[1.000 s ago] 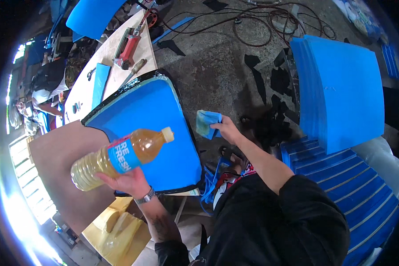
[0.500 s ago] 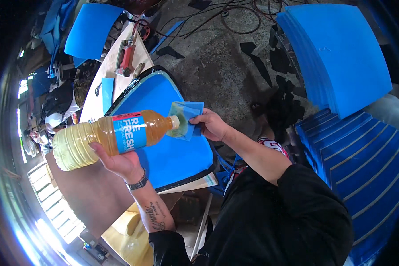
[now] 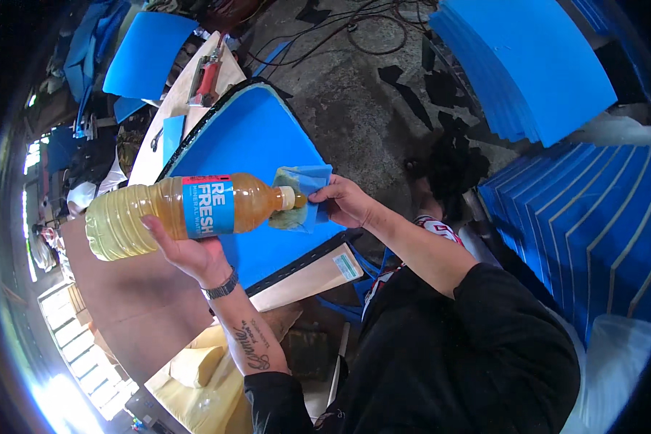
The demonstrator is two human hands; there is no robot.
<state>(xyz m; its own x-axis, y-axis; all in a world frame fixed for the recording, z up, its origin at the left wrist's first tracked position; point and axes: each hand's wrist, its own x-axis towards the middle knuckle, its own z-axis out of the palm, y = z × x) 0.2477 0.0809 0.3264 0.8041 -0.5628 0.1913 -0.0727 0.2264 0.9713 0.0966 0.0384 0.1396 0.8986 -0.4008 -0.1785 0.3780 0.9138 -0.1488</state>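
My left hand [image 3: 195, 253] is wrapped under a large clear plastic bottle [image 3: 252, 204] with a blue label, holding it on its side. Amber liquid fills much of it, and the mouth points right. Between the finger and thumb of my right hand [image 3: 346, 202] is a small blue foam piece [image 3: 312, 176] with a yellowish wet stain. The bottle's pale neck rests against or just over the stain, and amber liquid shows at its mouth. Below both lies a blue foam-covered panel [image 3: 249, 130] with a black stapled edge.
A red staple gun [image 3: 208, 78], scissors [image 3: 156, 139] and a blue offcut [image 3: 172, 134] lie on the wooden board [image 3: 146, 163]. Stacked blue foam sheets [image 3: 521, 65] stand at the right. Hoses and black scraps [image 3: 405, 90] lie on the concrete floor.
Amber liquid now shows at the bottle's mouth, over the foam piece. The bottle's base end sits slightly higher in view. The surroundings have shifted as the view turned.
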